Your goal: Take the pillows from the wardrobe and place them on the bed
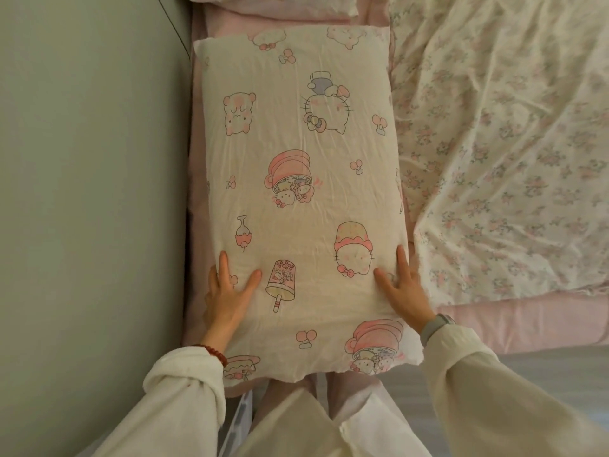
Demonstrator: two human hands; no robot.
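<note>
A cream pillow (pixel 296 166) printed with pink cartoon cats and bears lies lengthwise along the left edge of the bed, on a pink sheet (pixel 197 209). My left hand (pixel 227 291) lies on its near left side, thumb spread on top and fingers at the edge. My right hand (pixel 403 290) lies on its near right side in the same way. Both hands press flat on the fabric. A second pillow (pixel 273 4) sits at the top edge of the view, mostly cut off.
A pale green wall or headboard panel (pixel 92 192) runs down the left, right against the bed. A crumpled floral duvet (pixel 510 143) covers the bed to the right, with a pink border (pixel 527 321) near me. Grey floor (pixel 560 374) shows at lower right.
</note>
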